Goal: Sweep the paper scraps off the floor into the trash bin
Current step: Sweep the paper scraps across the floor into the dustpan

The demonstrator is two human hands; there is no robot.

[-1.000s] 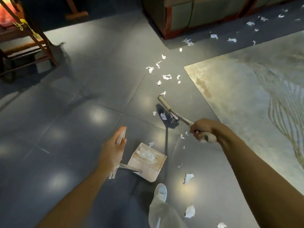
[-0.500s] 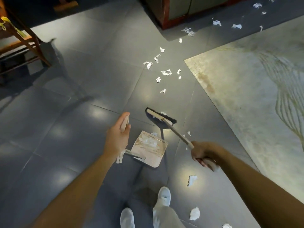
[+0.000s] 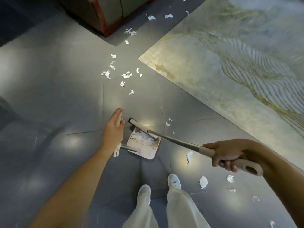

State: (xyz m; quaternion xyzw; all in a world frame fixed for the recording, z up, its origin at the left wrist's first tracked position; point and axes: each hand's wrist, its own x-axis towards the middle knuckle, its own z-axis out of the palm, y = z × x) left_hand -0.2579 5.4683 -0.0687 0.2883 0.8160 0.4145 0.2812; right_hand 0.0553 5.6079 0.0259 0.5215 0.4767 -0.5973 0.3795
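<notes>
I am gripping the broom (image 3: 172, 139) in my right hand (image 3: 225, 155) and the dustpan (image 3: 148, 148) in my left hand (image 3: 113, 131), loading it; the far scraps (image 3: 126, 74) are likely needing a reach next.

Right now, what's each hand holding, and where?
Right hand grips the grey-shafted broom by its beige end grip. Left hand holds the beige plastic dustpan by its handle top.

No text, label, brand or number can be read; the dustpan (image 3: 148, 149) and broom handle (image 3: 174, 139) at centre bear no legible marks.
</notes>
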